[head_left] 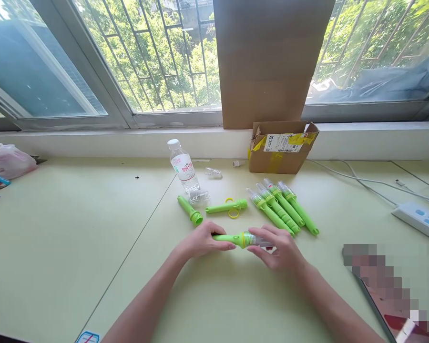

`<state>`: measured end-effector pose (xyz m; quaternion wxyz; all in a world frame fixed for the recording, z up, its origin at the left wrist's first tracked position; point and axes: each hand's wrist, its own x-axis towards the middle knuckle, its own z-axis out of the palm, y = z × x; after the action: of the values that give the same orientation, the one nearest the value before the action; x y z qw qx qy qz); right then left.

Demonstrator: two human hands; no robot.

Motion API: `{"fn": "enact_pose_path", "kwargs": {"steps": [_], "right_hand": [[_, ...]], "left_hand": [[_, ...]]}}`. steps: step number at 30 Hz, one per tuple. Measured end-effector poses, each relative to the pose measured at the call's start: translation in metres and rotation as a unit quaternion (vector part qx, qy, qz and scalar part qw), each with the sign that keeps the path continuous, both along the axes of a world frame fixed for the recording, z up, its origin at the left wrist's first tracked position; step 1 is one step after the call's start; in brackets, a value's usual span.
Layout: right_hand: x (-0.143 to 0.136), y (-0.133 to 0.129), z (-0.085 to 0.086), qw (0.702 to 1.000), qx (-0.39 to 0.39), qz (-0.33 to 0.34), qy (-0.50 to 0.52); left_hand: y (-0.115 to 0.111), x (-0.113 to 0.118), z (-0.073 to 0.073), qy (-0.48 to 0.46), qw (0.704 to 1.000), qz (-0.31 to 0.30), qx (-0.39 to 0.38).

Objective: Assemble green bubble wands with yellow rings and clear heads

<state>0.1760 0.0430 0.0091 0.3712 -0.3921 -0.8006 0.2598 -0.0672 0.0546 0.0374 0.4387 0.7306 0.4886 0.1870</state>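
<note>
My left hand (209, 240) is closed round the slim end of a green plastic tube (232, 238) with a yellow ring. The fingers of my right hand (277, 245) grip the clear cap (260, 239) at the tube's other end, partly covering it. Just beyond my hands lies a green tube without a cap (229, 206), beside a loose yellow ring (233, 214). Another uncapped green tube (190, 210) points its threaded mouth towards me. A loose clear cap (199, 197) rests behind it. Several capped green tubes (282, 207) lie side by side beyond my right hand.
A water bottle (183, 166) stands behind the loose parts, near another clear piece (213, 172) and a small whitish piece (238, 163). An open cardboard box (279, 159) sits by the window. At right are a power strip (418, 220), cables and a dark-edged flat device (372, 300).
</note>
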Motion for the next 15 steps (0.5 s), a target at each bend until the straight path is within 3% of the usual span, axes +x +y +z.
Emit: {"fn": "enact_pose_path", "kwargs": {"steps": [3, 6, 8, 11, 15], "right_hand": [[0.004, 0.008, 0.004, 0.991, -0.133, -0.013, 0.029], [0.009, 0.017, 0.008, 0.967, -0.245, -0.018, 0.067], [0.011, 0.019, 0.007, 0.959, -0.272, -0.019, 0.080], [0.007, 0.016, 0.002, 0.978, -0.206, -0.002, 0.040], [-0.006, 0.006, -0.005, 0.995, 0.025, -0.002, -0.096]], "left_hand": [[-0.001, 0.005, -0.010, 0.033, 0.990, 0.015, 0.139], [-0.004, 0.012, -0.017, 0.108, 0.945, 0.029, 0.306], [-0.006, 0.014, -0.019, 0.161, 0.914, 0.023, 0.372], [-0.006, 0.013, -0.019, 0.231, 0.889, 0.022, 0.396], [-0.006, 0.010, -0.013, 0.277, 0.905, 0.039, 0.322]]}}
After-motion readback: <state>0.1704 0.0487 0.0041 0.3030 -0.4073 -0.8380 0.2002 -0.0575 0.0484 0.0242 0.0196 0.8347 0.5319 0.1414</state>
